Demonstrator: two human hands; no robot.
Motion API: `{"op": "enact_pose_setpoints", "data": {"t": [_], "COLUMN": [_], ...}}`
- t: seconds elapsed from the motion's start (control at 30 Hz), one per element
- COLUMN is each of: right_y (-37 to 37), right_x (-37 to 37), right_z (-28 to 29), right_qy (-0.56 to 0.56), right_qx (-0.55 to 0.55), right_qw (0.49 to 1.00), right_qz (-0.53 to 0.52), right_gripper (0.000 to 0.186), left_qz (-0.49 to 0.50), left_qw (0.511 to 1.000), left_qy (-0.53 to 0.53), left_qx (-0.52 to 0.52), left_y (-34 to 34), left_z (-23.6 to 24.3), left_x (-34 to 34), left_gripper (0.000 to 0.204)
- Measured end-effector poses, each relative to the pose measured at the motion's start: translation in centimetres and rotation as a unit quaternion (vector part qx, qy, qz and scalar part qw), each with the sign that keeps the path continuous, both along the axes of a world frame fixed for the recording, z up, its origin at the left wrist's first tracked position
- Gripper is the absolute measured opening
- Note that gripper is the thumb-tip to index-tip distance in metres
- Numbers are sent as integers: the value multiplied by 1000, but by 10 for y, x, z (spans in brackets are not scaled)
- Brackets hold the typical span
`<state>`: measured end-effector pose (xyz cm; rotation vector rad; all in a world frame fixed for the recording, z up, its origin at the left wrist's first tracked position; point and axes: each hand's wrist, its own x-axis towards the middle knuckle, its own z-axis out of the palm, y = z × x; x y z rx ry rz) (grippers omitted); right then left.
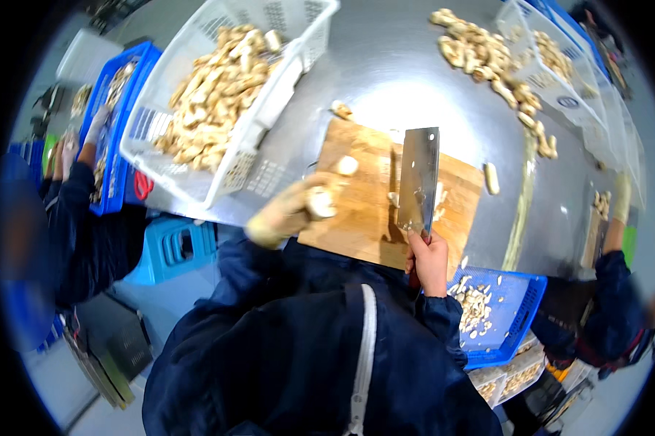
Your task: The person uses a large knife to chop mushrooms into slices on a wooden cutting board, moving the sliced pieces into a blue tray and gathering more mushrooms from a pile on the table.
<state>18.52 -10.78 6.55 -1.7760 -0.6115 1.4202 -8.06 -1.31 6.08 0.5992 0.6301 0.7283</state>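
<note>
The gloved left hand point(287, 211), somewhat blurred, has its fingers closed on a mushroom point(322, 203) over the left side of the board point(371, 232); a second pale round end point(347, 166) shows just beyond it. The bare right hand point(429, 261) grips the handle of a cleaver point(420, 178), whose broad blade hides part of the board; small pale bits point(439, 198) lie beside the blade.

Left of the board, a white basket point(240, 156) full of mushrooms stands on the table point(378, 43). One mushroom point(492, 179) lies just right of the board, and a loose pile point(476, 51) spreads farther off, against another basket point(569, 105). A blue tray point(535, 305) of scraps sits near the right forearm. Co-workers' gloved hands show at both sides.
</note>
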Motion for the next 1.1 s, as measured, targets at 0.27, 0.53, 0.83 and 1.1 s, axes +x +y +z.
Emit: {"op": "enact_pose_setpoints", "data": {"t": [0.27, 0.53, 0.83, 1.1], "right_y": [-30, -59, -67, -68], "right_x": [67, 73, 53, 57], "right_z": [21, -7, -39, -35], "right_qy": [-162, -146, 19, 10], "right_qx": [-12, -26, 39, 41], "right_qw": [982, 980, 960, 966], "right_qz": [-98, -136, -278, -253], "right_gripper": [21, 23, 20, 17], "left_qz": [134, -106, -296, -271], "left_qw": [764, 729, 405, 572], "left_qy": [532, 497, 453, 437], "left_qx": [340, 458, 737, 639], "left_y": [81, 106, 99, 110], "left_z": [88, 66, -53, -44], "left_x": [-133, 98, 364, 351], "left_gripper": [50, 37, 26, 18]}}
